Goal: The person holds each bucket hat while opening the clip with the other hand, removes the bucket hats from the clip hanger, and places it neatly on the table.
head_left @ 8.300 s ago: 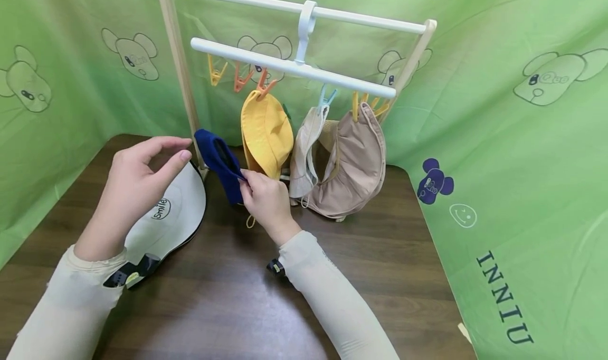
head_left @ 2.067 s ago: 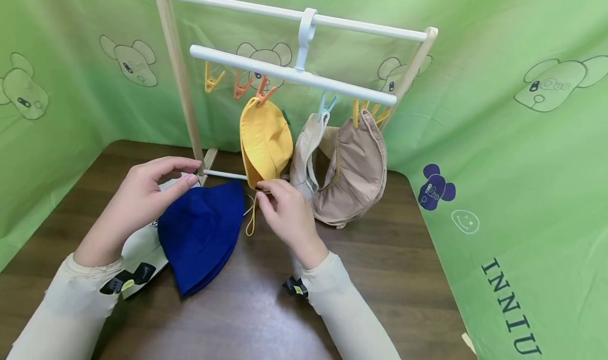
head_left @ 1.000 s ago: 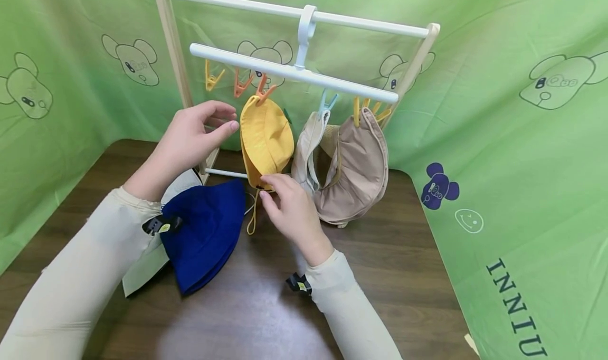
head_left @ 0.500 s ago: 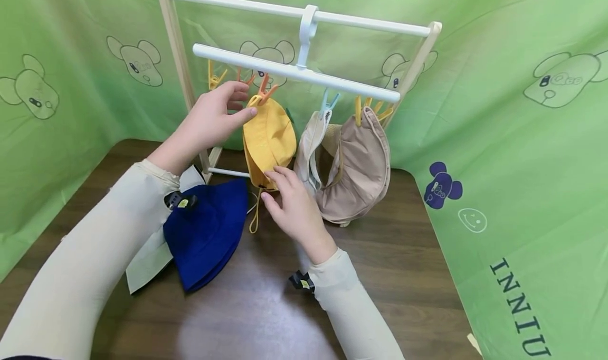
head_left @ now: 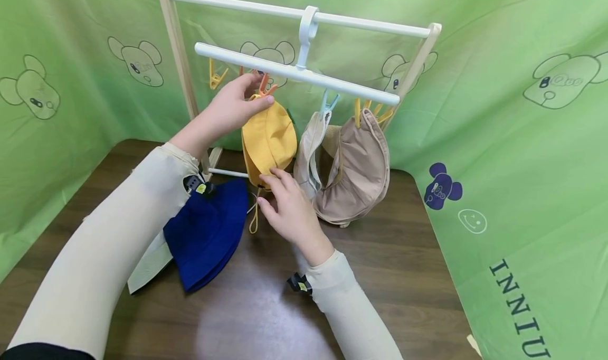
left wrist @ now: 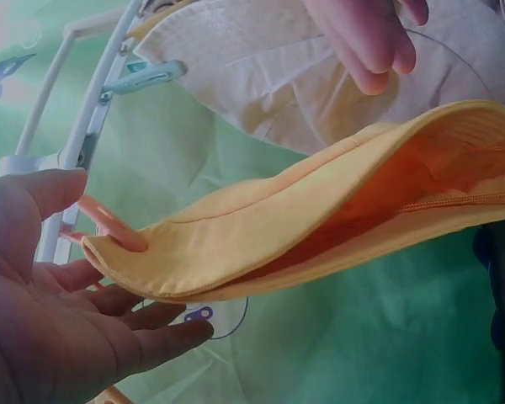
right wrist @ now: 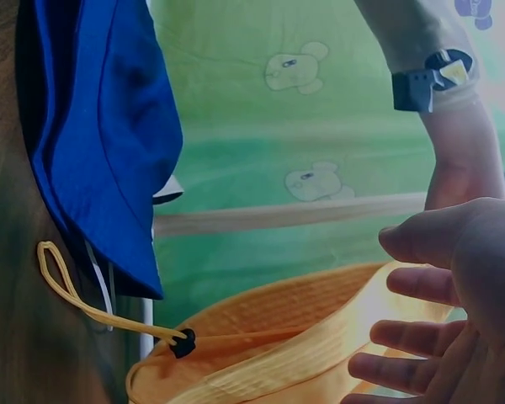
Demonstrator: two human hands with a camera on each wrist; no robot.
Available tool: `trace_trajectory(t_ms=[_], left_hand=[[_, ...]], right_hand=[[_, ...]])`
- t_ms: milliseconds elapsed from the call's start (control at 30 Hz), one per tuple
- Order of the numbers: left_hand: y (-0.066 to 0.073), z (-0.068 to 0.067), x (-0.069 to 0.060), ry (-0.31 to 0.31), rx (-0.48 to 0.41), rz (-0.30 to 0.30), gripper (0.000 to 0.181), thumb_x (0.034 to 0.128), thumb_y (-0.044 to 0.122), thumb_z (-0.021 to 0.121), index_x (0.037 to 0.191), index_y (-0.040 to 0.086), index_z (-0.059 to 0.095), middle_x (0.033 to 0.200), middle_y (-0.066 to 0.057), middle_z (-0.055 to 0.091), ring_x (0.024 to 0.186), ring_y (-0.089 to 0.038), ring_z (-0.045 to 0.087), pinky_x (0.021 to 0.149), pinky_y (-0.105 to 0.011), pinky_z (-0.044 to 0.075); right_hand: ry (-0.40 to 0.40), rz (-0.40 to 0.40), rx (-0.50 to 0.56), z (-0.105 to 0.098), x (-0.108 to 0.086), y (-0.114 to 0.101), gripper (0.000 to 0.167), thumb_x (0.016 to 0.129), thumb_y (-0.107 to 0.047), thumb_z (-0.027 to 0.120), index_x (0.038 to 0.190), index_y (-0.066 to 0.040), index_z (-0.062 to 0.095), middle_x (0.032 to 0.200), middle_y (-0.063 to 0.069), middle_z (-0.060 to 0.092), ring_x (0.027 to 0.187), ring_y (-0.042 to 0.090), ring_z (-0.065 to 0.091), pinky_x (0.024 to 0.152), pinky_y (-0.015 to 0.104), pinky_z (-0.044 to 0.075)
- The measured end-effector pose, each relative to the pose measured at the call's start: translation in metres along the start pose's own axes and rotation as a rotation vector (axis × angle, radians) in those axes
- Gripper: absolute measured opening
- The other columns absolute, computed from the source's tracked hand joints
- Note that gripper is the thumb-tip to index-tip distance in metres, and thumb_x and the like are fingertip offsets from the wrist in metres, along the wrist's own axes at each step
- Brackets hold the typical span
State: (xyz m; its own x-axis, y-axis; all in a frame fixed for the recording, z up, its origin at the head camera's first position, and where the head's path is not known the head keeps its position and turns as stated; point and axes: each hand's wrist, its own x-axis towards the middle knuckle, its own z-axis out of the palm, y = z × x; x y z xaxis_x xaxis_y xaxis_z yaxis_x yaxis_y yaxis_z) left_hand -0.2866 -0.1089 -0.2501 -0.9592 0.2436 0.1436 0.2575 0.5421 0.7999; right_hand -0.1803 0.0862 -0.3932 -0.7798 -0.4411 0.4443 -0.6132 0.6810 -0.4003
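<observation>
Sleeves [head_left: 349,307], pale and close-fitting, reach over a dark wooden table [head_left: 394,275]. A blue hat [head_left: 209,238] lies on the left, partly covering a white hat [head_left: 149,265]. The right hand [head_left: 294,212] is at the lower edge of the yellow hat [head_left: 268,138], its fingers spread apart and gripping nothing. That hat hangs by its brim from an orange clip [left wrist: 114,225], its cord [right wrist: 122,321] dangling. The left hand [head_left: 233,104] is at the hat's top, thumb and fingers apart around the clip (whether they touch it, I cannot tell). To the right, a cream hat [head_left: 306,149] and a brownish hat [head_left: 358,164] hang clipped under the same white bar [head_left: 280,66], hooked over a rack [head_left: 176,48] before green cloth [head_left: 499,154].
</observation>
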Motion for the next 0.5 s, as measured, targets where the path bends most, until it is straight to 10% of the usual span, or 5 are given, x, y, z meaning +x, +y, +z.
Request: trace_trajectory(t_ms=[500], left_hand=[[0.003,0.003,0.013,0.015,0.141,0.037,0.042,0.1028,0.048,0.057,0.127,0.013,0.059,0.134,-0.004,0.062,0.127,-0.019,0.054,0.104,-0.039,0.043]], right_hand=[[0.009,0.061,-0.003,0.003,0.001,0.000,0.046,0.098,-0.027,0.069,0.141,-0.013,0.060,0.150,0.012,0.052,0.133,0.033,0.055,0.106,0.049,0.048]])
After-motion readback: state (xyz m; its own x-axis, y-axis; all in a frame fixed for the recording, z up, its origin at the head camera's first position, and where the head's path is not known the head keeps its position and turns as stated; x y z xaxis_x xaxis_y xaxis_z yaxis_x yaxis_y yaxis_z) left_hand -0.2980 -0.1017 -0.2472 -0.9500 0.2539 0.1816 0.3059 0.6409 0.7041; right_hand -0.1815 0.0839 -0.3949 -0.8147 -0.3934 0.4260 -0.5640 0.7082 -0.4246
